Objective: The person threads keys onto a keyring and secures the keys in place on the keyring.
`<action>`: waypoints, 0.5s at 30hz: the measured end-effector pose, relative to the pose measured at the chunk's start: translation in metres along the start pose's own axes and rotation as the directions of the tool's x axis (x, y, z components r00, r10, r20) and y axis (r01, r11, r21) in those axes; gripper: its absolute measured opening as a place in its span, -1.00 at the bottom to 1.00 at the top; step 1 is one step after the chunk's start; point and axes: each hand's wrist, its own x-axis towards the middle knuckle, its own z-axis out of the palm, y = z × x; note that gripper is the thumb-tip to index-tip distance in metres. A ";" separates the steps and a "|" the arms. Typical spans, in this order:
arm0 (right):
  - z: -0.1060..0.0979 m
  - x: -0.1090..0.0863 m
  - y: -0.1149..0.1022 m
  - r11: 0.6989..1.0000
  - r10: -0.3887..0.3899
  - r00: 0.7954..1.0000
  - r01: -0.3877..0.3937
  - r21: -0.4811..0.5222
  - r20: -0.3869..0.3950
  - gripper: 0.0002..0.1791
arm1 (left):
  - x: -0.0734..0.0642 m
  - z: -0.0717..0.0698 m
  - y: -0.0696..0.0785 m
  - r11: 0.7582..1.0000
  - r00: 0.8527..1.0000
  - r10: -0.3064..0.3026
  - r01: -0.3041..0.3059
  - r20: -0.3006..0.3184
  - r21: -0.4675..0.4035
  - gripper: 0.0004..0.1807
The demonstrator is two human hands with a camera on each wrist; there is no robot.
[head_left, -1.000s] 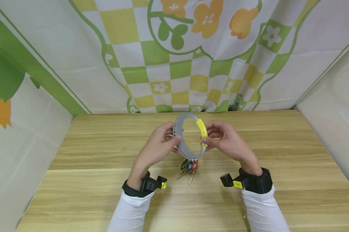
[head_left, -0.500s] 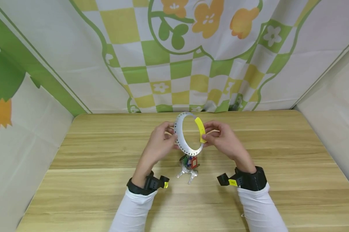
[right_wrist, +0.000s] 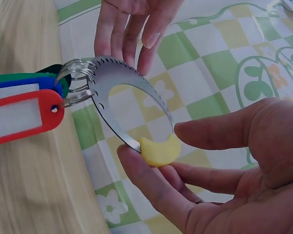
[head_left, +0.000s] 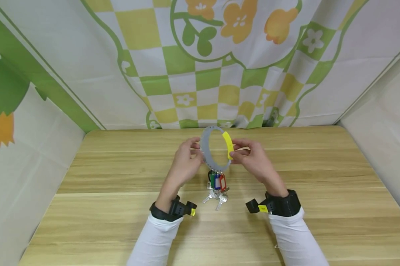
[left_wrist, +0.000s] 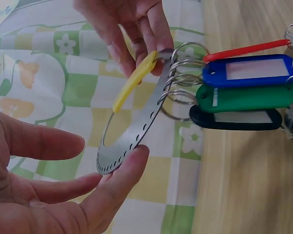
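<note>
A large flat metal key ring [head_left: 205, 147], its rim punched with small holes, is held up over the table between both hands. My left hand [head_left: 186, 159] holds its left edge with fingers and thumb. On the other side, my right hand [head_left: 253, 157] pinches the yellow grip [head_left: 228, 145]. Small split rings [left_wrist: 178, 92] at the bottom carry key tags: a red tag [right_wrist: 27, 117], a blue tag [left_wrist: 251, 70], a green tag [left_wrist: 246, 97] and a black tag [left_wrist: 237, 119]. Silver keys [head_left: 221, 199] dangle below them, partly overlapping.
A wooden table [head_left: 113, 221] lies under the hands. Behind it hangs a checked green and yellow cloth [head_left: 206, 77], with white cloth walls [head_left: 382, 122] at the sides. Each wrist wears a black camera band [head_left: 283, 204].
The key ring and both hands have risen slightly, away from me, with the right hand also shifting left. The tags and keys, bunched and foreshortened before, now hang spread in plain view.
</note>
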 end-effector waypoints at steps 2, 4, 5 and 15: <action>0.000 0.001 0.002 1.000 0.011 1.000 -0.011 0.001 -0.005 -0.48 | 0.002 0.002 -0.002 1.000 1.000 0.000 0.000 0.007 0.012 -0.36; 0.000 0.002 0.003 1.000 0.025 1.000 -0.025 -0.006 -0.015 -0.47 | 0.003 0.004 -0.005 1.000 1.000 0.002 -0.002 0.012 0.019 -0.36; 0.000 0.002 0.004 0.999 0.032 0.999 -0.032 -0.009 -0.021 -0.47 | 0.004 0.005 -0.006 1.000 1.000 0.002 -0.002 0.012 0.017 -0.37; -0.001 0.005 0.009 0.996 0.077 0.994 -0.080 -0.034 -0.078 -0.47 | 0.009 0.011 -0.014 0.999 1.000 -0.006 0.007 0.024 -0.052 -0.40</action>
